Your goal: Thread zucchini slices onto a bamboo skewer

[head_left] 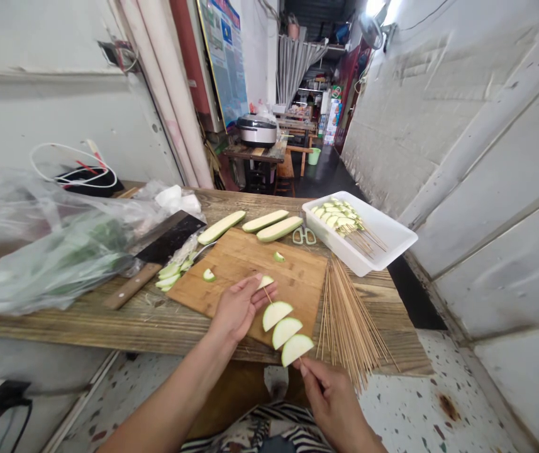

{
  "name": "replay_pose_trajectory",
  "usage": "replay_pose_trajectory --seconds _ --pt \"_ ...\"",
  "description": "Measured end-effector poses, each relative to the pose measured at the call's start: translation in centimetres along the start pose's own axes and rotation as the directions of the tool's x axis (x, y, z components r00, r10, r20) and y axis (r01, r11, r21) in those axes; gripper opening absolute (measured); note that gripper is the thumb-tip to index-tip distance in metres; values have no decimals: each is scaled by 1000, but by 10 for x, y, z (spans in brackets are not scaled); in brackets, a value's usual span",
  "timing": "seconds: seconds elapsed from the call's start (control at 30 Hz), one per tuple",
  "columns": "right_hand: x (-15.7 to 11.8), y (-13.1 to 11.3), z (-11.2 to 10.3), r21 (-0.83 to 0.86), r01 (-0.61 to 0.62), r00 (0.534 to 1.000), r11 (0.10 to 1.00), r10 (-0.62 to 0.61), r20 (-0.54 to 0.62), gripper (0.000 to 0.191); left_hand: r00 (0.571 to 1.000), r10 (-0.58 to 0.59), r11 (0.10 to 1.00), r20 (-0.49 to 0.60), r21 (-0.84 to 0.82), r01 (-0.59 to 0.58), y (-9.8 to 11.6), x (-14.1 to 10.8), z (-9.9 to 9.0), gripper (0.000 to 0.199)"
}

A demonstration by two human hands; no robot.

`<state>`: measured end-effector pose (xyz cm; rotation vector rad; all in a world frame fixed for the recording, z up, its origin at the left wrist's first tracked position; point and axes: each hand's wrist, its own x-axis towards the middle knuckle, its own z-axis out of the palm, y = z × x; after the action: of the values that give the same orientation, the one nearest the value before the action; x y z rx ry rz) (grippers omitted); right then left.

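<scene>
My right hand [330,393] is closed round the lower end of a thin wooden skewer [268,296]. Three half-moon zucchini slices [287,333] sit spaced along it, pale inside with green skin. At the skewer's far end, my left hand [236,309] pinches a further zucchini slice [265,282] against the tip; how deep the tip goes is hard to see. Both hands are over the near edge of a wooden cutting board [245,264]. Two small zucchini end pieces [209,275] lie on the board.
Peeled zucchini pieces [265,221] and scissors [304,236] lie behind the board. Loose skewers [349,321] fan out at right, below a white tray [387,234] of filled skewers [339,217]. A cleaver [170,238], peelings [170,277] and plastic bags [61,245] occupy the left.
</scene>
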<state>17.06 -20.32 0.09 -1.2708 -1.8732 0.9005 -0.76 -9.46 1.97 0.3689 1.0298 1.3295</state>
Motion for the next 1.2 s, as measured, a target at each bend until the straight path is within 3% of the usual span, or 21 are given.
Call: replay_pose_trajectory --seconds 0.57,0.83,1.2 --pt "-2 8 5 -10 -41 999 999 41 21 34 994 -104 994 -26 -31 103 -1 -2 7 9" --pt "-3 9 8 -12 29 997 999 -30 -69 34 991 -133 991 -32 -21 133 -3 -6 8 6" --pt "-4 15 12 -8 26 998 1000 -26 -52 29 991 -136 990 -18 -25 135 -7 -4 7 4"
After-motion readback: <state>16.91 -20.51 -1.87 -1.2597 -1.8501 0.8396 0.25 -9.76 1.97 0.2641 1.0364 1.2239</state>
